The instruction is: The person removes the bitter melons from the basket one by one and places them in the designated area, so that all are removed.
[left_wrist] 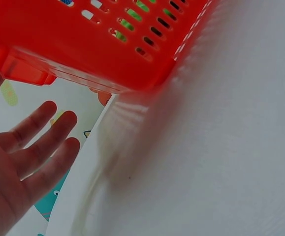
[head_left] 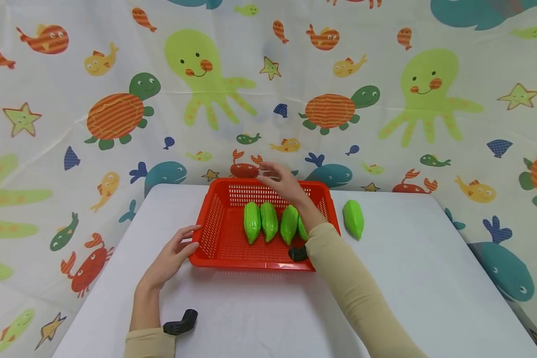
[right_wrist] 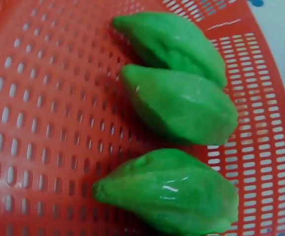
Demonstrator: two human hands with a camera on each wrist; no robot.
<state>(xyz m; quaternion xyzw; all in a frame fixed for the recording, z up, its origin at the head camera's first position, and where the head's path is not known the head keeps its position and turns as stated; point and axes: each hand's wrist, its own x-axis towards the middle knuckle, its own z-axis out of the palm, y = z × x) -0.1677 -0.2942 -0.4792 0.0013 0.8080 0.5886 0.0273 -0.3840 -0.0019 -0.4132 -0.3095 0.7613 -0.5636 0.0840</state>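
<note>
A red plastic basket (head_left: 241, 265) with slotted walls sits on the table. Inside it lie several glossy green ridged fruits (head_left: 268, 221), each tapering to a point; three of these fruits (right_wrist: 179, 105) fill much of the right wrist view. At the basket's left rim is my left hand (head_left: 172, 256), fingers spread and relaxed, a fingertip right at the rim. The left wrist view shows the palm and fingers of this hand (left_wrist: 21, 164) beside the red wall. My right hand (head_left: 284, 184) hovers over the far rim, fingers loosely bent, nothing visible in its grasp. Its forearm partly covers the rightmost fruit.
Another green fruit (head_left: 353, 220) lies on the white table (head_left: 411, 258) just right of the basket. A cloth (head_left: 268, 94) printed with sea animals hangs behind the table. A black wrist device (head_left: 181, 323) is at the left wrist, and a black device (head_left: 298, 254) at the right.
</note>
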